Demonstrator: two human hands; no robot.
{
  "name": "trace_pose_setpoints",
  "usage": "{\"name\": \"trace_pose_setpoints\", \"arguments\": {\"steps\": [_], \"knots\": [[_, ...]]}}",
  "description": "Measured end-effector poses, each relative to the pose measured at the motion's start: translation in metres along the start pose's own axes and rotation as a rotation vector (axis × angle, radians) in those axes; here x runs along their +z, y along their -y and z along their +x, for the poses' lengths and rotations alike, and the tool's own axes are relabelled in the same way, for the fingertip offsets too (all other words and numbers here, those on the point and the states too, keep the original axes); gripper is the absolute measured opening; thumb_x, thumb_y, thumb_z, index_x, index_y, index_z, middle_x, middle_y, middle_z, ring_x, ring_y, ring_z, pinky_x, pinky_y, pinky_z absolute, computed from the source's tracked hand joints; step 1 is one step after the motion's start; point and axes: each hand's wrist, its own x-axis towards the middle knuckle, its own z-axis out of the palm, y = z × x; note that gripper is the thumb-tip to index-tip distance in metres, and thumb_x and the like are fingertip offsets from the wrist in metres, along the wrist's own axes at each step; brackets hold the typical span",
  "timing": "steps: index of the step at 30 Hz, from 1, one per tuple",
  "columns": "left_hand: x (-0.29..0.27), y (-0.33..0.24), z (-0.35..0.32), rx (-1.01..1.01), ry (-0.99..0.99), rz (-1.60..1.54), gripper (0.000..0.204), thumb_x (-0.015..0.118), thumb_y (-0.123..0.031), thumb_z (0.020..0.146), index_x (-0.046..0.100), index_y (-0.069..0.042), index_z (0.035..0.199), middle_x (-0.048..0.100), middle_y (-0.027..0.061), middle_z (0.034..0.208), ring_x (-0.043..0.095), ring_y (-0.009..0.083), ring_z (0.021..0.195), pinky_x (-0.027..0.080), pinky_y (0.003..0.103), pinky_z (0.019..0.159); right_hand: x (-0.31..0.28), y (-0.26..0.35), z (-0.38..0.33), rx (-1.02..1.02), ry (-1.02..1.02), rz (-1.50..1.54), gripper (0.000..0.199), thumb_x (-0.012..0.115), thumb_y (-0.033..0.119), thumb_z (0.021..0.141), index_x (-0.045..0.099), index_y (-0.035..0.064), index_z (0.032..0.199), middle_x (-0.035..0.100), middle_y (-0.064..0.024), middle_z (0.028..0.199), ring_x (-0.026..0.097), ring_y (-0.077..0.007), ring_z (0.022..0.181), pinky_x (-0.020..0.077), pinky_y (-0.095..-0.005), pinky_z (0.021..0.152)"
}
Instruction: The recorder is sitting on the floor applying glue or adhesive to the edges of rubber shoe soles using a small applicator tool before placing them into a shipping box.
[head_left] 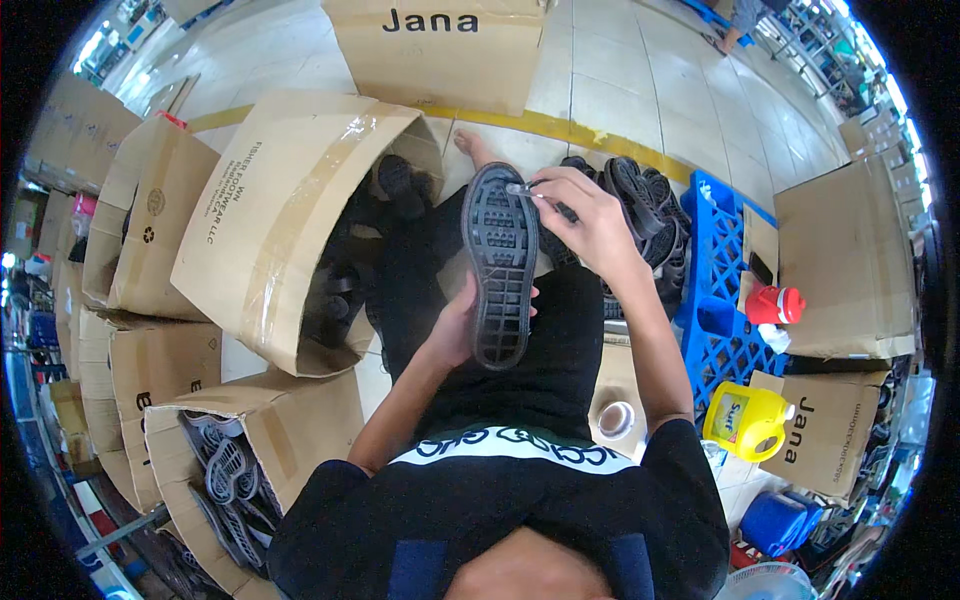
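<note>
A black shoe sole stands upright over my lap, its ridged tread turned toward me. My left hand grips it from the left along its lower half, with fingertips showing at the right edge. My right hand is closed in a pinch on a small slim tool with a pale tip and a dark end. That tip touches the upper part of the tread; the fingers partly hide the tool, and its exact kind is unclear. More black soles lie piled on the floor beyond my right hand.
At the left, an open carton lies on its side with dark footwear parts inside; another carton holds grey soles. To the right are a blue pallet, a red bottle, a yellow jug and a small round container.
</note>
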Motion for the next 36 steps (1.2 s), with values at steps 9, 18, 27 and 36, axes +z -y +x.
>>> {"name": "trace_pose_setpoints", "arguments": {"steps": [9,18,27,36], "knots": [[-0.002,0.005,-0.003,-0.013,-0.003,0.007,0.066,0.023,-0.057,0.099,0.038,-0.008,0.141,0.053,0.0179,0.131,0.058,0.0294,0.113,0.047,0.042,0.097,0.008,-0.001,0.009,-0.058,0.0,-0.053,0.013,0.068,0.003,0.083,0.064,0.0002,0.095,0.065,-0.013,0.106,0.065,-0.0283,0.093,0.0537,-0.0341,0.079],[-0.003,0.002,-0.003,-0.016,-0.07,0.011,0.065,0.023,-0.055,0.099,0.037,-0.008,0.141,0.053,0.0171,0.131,0.056,0.0272,0.115,0.046,0.042,0.098,0.012,-0.001,-0.006,0.028,0.161,-0.274,0.013,0.062,0.011,0.088,0.056,0.0019,0.096,0.057,-0.0135,0.097,0.061,-0.035,0.083,0.0528,-0.0401,0.071],[-0.007,-0.001,-0.001,0.075,-0.133,0.044,0.055,0.031,-0.05,0.101,0.037,-0.01,0.138,0.057,0.0127,0.125,0.06,0.022,0.107,0.049,0.038,0.094,0.007,0.014,-0.029,-0.085,0.328,-0.4,0.013,0.063,0.009,0.082,0.054,0.0037,0.09,0.052,-0.011,0.083,0.059,-0.0289,0.077,0.0507,-0.0378,0.068],[-0.008,0.002,0.01,0.154,-0.242,0.048,0.057,0.027,-0.048,0.102,0.04,-0.006,0.137,0.058,0.0138,0.125,0.06,0.0224,0.109,0.05,0.038,0.094,0.014,0.043,-0.065,-0.076,0.367,-0.37,0.014,0.065,0.008,0.078,0.053,0.0051,0.084,0.051,-0.0094,0.079,0.058,-0.0262,0.074,0.0506,-0.0361,0.067]]}}
